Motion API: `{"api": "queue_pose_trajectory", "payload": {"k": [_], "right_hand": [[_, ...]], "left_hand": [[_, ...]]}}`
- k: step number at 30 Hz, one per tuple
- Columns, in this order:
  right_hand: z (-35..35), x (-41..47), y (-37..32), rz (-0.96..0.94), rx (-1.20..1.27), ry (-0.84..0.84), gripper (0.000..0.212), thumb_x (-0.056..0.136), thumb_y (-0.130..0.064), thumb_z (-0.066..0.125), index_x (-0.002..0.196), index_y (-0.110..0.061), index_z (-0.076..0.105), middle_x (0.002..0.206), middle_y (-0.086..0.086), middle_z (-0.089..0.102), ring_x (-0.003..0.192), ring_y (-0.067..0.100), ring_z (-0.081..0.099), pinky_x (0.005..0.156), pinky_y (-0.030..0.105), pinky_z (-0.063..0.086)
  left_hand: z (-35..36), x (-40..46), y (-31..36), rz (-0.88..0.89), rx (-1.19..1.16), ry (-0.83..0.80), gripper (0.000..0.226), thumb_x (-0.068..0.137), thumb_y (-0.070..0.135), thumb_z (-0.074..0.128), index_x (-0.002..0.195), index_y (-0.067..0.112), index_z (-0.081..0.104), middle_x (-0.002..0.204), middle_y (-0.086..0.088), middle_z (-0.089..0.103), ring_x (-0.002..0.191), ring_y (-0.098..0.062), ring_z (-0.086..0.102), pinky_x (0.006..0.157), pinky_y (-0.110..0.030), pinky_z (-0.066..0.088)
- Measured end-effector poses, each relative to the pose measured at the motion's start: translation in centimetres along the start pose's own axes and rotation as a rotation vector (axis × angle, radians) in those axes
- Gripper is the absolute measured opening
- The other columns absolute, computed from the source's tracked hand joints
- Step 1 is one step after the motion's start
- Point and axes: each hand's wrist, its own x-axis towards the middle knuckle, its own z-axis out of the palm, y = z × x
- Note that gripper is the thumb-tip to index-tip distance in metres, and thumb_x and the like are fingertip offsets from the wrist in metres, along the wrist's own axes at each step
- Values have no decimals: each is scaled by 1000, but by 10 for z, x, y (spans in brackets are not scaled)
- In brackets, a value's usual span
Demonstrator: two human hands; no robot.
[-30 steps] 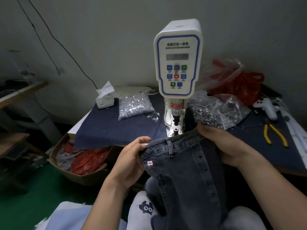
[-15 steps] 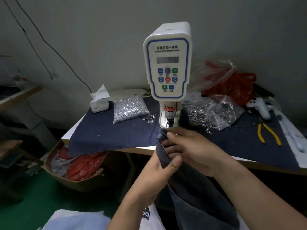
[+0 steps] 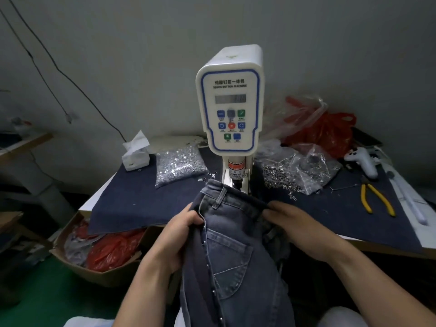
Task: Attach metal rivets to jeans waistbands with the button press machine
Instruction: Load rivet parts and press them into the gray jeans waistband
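One pair of jeans [image 3: 236,256] hangs between two hands: the left hand [image 3: 179,234] grips its side edge, and the right hand [image 3: 295,223] pinches the waistband, which lies just beyond the fingers, against the single button press machine [image 3: 230,109]. Two bags of rivets [image 3: 179,165] flank it on the bench [image 3: 132,201]; one pair of yellow pliers [image 3: 375,200] lies right of the right fingers.

The jeans [image 3: 238,256] covered the bottom of the button press machine [image 3: 230,112], so its pressing part was hidden. The numbers on its little screen [image 3: 230,98] were too blurry to read.
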Motion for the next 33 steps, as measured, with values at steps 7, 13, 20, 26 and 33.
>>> {"api": "queue_pose_trajectory", "payload": {"k": [7,13,20,26,33], "right_hand": [[-19,5,-9,180,56,35,20,101,-24,61,92,-9,70,91,22,68,86,31,64,82,43,51],[-42,13,4,114,-596,136,33,99,-43,60,79,-18,67,69,-7,65,64,5,57,67,30,45],[-89,79,14,-302,-1107,714,17,98,-23,63,84,-15,69,79,2,63,79,27,61,67,32,36],[-101,115,46,-270,-1240,728,12,95,-23,69,88,-12,67,85,5,54,82,30,56,67,40,48],[-103,128,64,-375,-1394,737,28,79,-31,84,105,-25,75,88,2,45,81,26,47,70,40,43]], "left_hand": [[-5,12,-25,238,372,272,36,110,14,48,106,34,77,104,4,80,103,-17,75,93,-41,60],[19,18,-30,123,77,296,26,98,10,55,90,12,80,91,-11,80,82,-22,74,78,-38,57],[-5,63,20,354,872,655,65,95,70,41,53,24,58,54,-1,61,64,-24,61,63,-38,44],[-25,125,29,161,1023,777,22,94,36,58,115,37,64,111,11,72,104,-25,67,80,-34,49],[-27,160,19,240,1304,739,36,101,61,48,122,39,68,117,8,73,105,-25,70,72,-33,45]]}}
